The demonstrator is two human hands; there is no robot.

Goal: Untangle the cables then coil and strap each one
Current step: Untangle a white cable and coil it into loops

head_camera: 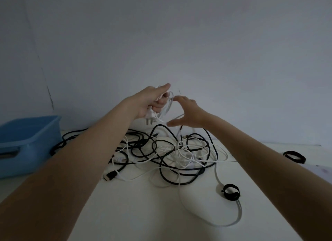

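A tangle of black and white cables [168,154] lies on the white table [136,213]. My left hand [152,102] is raised above the pile and grips loops of a white power cable [168,106], with its two-pin plug [149,117] hanging below the fist. My right hand [185,113] hovers just right of it, fingers spread and straight, close to the white loop and holding nothing. A black strap ring [230,191] sits on a grey-white cable at the front right. Another black strap [294,156] lies at the far right.
A blue plastic bin [27,142] stands at the left edge of the table. A plain wall rises right behind the pile. A black connector [110,176] lies at the pile's front left. A grey-white cable [230,221] loops toward the front.
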